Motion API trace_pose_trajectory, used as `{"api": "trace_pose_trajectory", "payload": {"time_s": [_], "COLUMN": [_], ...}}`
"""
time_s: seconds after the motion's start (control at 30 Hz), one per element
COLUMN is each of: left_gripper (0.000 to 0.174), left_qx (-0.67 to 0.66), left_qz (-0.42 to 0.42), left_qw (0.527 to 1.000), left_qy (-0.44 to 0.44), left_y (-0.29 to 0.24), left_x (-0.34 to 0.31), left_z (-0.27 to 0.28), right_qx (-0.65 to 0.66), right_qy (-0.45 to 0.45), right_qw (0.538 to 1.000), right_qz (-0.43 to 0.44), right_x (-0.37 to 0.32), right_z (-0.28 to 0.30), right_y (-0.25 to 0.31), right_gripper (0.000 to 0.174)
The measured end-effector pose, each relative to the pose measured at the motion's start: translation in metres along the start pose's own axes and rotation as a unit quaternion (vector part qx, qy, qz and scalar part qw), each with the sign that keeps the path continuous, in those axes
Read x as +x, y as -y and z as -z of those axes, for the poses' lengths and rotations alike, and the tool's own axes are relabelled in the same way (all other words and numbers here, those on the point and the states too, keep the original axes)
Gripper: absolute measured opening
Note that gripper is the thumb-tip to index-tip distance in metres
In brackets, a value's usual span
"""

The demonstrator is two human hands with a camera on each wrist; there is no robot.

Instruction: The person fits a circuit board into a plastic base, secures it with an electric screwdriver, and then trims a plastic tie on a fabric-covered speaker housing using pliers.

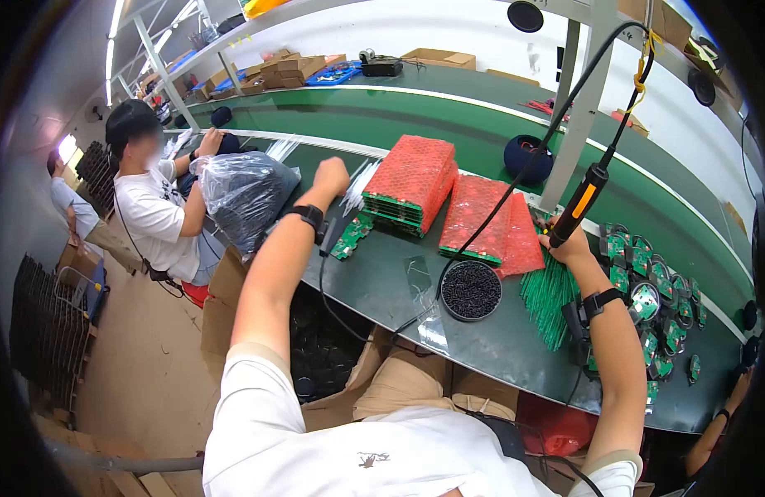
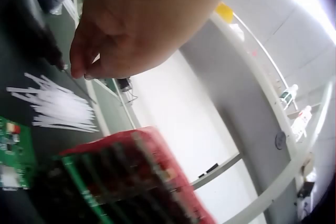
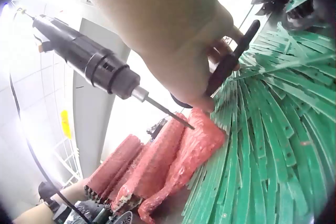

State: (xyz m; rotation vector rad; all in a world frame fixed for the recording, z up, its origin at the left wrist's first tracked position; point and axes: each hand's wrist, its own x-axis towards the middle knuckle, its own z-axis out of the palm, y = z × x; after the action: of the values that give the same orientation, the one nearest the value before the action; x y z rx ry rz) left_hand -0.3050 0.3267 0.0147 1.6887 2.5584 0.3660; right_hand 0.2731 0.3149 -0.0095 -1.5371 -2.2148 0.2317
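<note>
The left hand (image 1: 331, 176) is over the far left part of the table (image 1: 374, 282), beside a small heap of white strips (image 2: 58, 106). Its fingers are bent and the thumb and a fingertip come close together, as if to pick up something thin, but I cannot tell whether anything is between them.

The right hand (image 1: 571, 242) grasps a black-handled tool (image 3: 231, 64), its fingers wrapped around the handle; the working end is hidden, so its kind cannot be told. Hand and tool are over the far end of the fanned green strips (image 1: 550, 294), which probably lie there to be within easy reach.

An electric screwdriver (image 1: 579, 205) hangs by its cord just in front of the right hand, not held; hanging it likely keeps the table free while leaving it close by. Red-wrapped stacks (image 1: 411, 178) of green boards stand between the two hands, toward the far side; the red bubble wrap seems meant to guard the boards. A loose green board (image 1: 352, 238) lies left of them, near the white strips.

The round dish (image 1: 472, 291) sits nearer the person, presumably so its small black pieces do not scatter. Round parts with green boards (image 1: 660, 306) are grouped on the right, apparently to keep them separate from the wrapped stacks.
</note>
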Motion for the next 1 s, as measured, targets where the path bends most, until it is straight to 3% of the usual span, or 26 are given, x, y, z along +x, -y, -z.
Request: {"api": "trace_pose_trajectory", "payload": {"time_s": [0.1,0.17,0.2,0.23,0.3,0.37,0.47,0.63,0.7,0.77,0.8,0.9,1.0], "left_gripper": [0.018,0.016,0.016,0.016,0.016,0.019,0.018,0.015,0.023,0.036,0.05,0.05,0.051], "left_qx": [-0.01,-0.06,-0.089,-0.093,-0.144,-0.222,-0.246,-0.18,-0.128,0.046,0.031,-0.024,-0.152], "left_qz": [0.001,-0.007,-0.023,-0.023,-0.071,-0.071,-0.089,-0.133,-0.09,-0.036,0.01,-0.024,-0.058], "left_qw": [1.0,0.997,0.995,0.995,0.979,0.965,0.958,0.965,0.981,0.992,0.998,0.996,0.984], "left_qy": [-0.018,-0.043,-0.041,-0.037,-0.126,-0.121,-0.118,-0.136,-0.112,-0.114,-0.053,-0.079,-0.07], "left_y": [0.01,0.016,0.007,0.007,0.011,0.001,-0.025,-0.033,-0.027,-0.016,-0.015,0.004,0.005], "left_x": [-0.014,-0.016,-0.038,-0.047,-0.058,-0.088,-0.144,-0.201,-0.213,-0.22,-0.222,-0.228,-0.262], "left_z": [-0.02,-0.031,-0.013,-0.011,-0.011,0.004,0.029,0.023,0.016,0.003,0.004,0.003,0.016], "right_qx": [0.022,0.036,-0.011,-0.016,0.095,0.233,0.297,0.37,0.356,0.318,0.328,0.281,0.338], "right_qy": [-0.059,-0.066,-0.126,-0.123,-0.145,-0.08,0.005,0.066,0.044,0.014,0.005,-0.012,0.024], "right_qw": [0.998,0.997,0.992,0.992,0.984,0.965,0.949,0.915,0.926,0.945,0.942,0.958,0.936], "right_qz": [0.03,-0.002,0.016,0.014,-0.042,-0.094,-0.108,-0.147,-0.115,-0.078,-0.07,-0.06,-0.093], "right_x": [-0.012,-0.016,-0.026,-0.039,-0.069,-0.109,-0.175,-0.243,-0.253,-0.253,-0.251,-0.246,-0.247], "right_z": [0.016,0.038,0.04,0.049,0.086,0.11,0.129,0.096,0.066,0.041,0.029,0.01,0.01], "right_y": [0.016,0.024,0.013,0.015,0.03,0.046,0.076,0.114,0.113,0.115,0.116,0.114,0.114], "right_gripper": [0.036,0.022,0.019,0.019,0.015,0.009,0.005,0.007,0.007,0.008,0.009,0.008,0.008]}}
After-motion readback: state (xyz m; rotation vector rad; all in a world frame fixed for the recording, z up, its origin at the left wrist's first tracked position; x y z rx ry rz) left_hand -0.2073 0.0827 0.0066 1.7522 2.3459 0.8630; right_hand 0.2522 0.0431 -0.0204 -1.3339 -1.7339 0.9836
